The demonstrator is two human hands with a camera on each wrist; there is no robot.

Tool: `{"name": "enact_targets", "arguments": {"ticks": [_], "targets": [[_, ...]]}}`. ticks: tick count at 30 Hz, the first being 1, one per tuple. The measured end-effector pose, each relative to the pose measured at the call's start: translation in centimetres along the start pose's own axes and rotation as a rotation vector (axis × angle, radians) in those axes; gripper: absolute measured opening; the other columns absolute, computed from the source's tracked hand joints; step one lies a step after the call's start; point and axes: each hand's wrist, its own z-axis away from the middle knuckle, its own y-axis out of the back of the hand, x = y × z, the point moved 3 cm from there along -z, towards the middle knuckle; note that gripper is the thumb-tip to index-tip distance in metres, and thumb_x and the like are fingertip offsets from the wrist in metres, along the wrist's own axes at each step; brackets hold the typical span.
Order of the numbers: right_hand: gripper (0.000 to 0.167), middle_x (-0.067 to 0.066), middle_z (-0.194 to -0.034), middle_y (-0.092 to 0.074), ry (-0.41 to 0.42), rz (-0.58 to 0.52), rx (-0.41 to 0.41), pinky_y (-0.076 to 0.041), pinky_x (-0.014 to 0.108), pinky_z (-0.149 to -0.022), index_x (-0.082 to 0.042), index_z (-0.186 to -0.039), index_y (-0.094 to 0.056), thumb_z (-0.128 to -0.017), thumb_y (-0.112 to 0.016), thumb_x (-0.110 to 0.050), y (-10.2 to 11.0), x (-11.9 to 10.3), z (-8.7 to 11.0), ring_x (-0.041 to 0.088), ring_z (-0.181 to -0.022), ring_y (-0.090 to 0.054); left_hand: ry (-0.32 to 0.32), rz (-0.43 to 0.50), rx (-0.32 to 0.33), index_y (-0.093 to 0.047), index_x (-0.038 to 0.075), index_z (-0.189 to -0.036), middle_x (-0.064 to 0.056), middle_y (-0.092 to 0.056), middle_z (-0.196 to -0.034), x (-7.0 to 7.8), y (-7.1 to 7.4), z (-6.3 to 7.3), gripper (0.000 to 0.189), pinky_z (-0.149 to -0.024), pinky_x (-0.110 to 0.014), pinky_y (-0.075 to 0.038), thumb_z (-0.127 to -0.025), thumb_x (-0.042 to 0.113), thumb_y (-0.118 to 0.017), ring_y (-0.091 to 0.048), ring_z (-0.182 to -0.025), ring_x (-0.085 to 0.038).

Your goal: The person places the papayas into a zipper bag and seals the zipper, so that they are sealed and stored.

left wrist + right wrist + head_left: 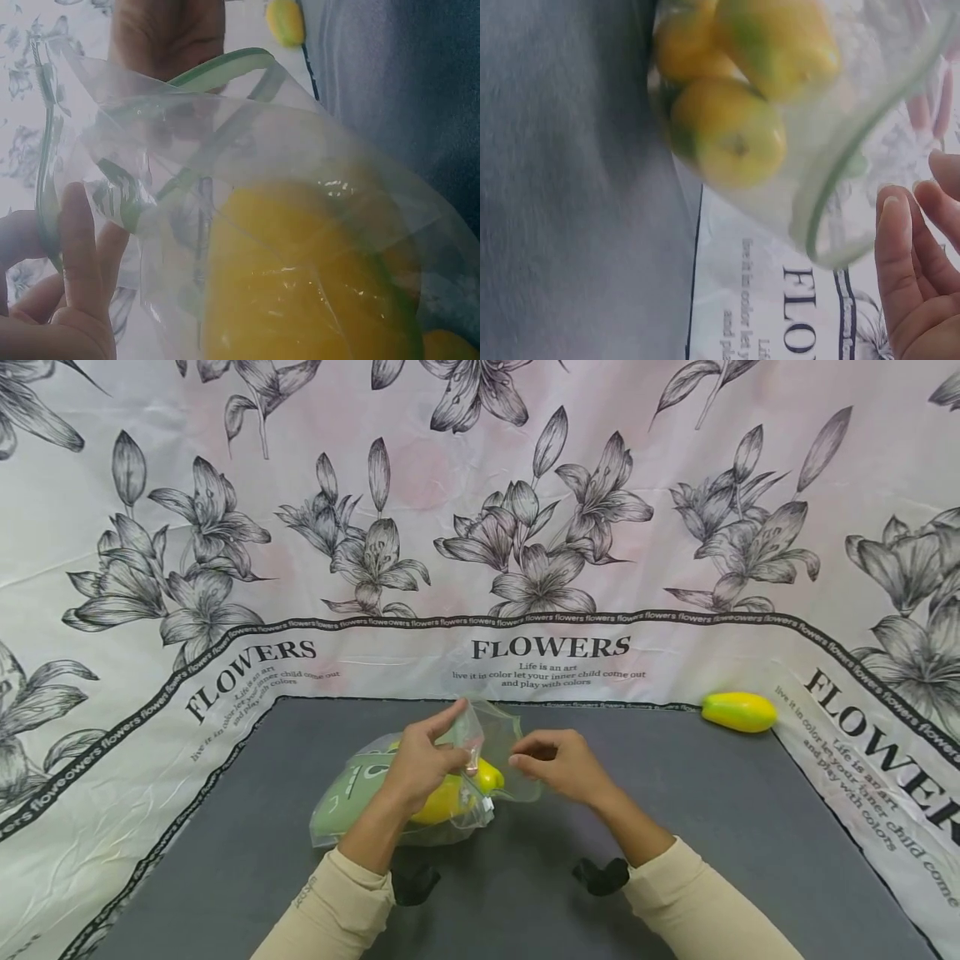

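A clear plastic zip bag (pixel 352 802) with a green printed panel and green-edged mouth lies left of centre, with several yellow-green fruits (pixel 731 135) inside. My left hand (pixel 423 760) pinches the rim of its mouth between thumb and fingers; the left wrist view shows that rim (pixel 49 172) running between them. On the other side of the mouth is my right hand (pixel 562 764), its fingers loosely bent and the fingertips (pixel 892 210) right at the green rim. Through the clear film, a large yellow fruit (pixel 300 277) shows close to the left wrist camera.
Another yellow-green fruit (pixel 738 712) lies outside the bag, at the far right corner of the dark grey table (pixel 637 752). A white cloth (pixel 555 668) with printed flowers and lettering hangs behind the table and along both sides.
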Motion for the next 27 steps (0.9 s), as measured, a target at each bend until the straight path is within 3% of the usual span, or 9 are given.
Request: {"name": "enact_targets", "arguments": {"ticks": [6, 13, 19, 27], "targets": [[0.015, 0.011, -0.087, -0.069, 0.035, 0.071, 0.071, -0.055, 0.038, -0.064, 0.005, -0.099, -0.071, -0.088, -0.069, -0.004, 2.0, -1.8, 0.5, 0.031, -0.074, -0.065, -0.011, 0.001, -0.001, -0.040, 0.008, -0.147, -0.010, -0.031, -0.153, -0.1, 0.2, 0.0, 0.075, -0.068, -0.037, -0.056, -0.079, -0.016, -0.058, -0.067, -0.077, -0.028], [0.019, 0.003, -0.091, -0.069, 0.035, 0.132, 0.174, -0.052, 0.032, -0.064, -0.007, -0.105, -0.072, -0.089, -0.070, -0.017, 5.0, 1.1, 0.5, 0.020, -0.076, -0.064, -0.014, 0.024, -0.010, -0.037, 0.006, -0.148, -0.009, -0.029, -0.153, -0.1, 0.2, 0.2, 0.076, -0.067, -0.036, -0.056, -0.078, -0.017, -0.057, -0.068, -0.079, -0.023], [0.023, 0.005, -0.092, -0.069, 0.064, 0.148, 0.274, -0.052, 0.030, -0.065, -0.006, -0.107, -0.071, -0.087, -0.072, -0.018, 7.8, 1.4, 0.7, 0.020, -0.076, -0.065, -0.012, 0.041, -0.012, -0.036, 0.006, -0.149, -0.008, -0.029, -0.154, -0.5, 0.3, 0.1, 0.076, -0.067, -0.036, -0.056, -0.079, -0.017, -0.058, -0.067, -0.091, -0.028], [0.030, 0.017, -0.102, -0.067, 0.071, 0.226, 0.414, -0.048, 0.018, -0.075, 0.000, -0.114, -0.068, -0.087, -0.071, -0.011, 12.7, 2.1, 1.0, 0.009, -0.086, -0.061, -0.018, 0.058, -0.009, -0.036, 0.007, -0.149, -0.008, -0.029, -0.154, -0.3, 0.4, 0.1, 0.077, -0.067, -0.036, -0.056, -0.079, -0.016, -0.058, -0.067, -0.086, -0.026]]}}
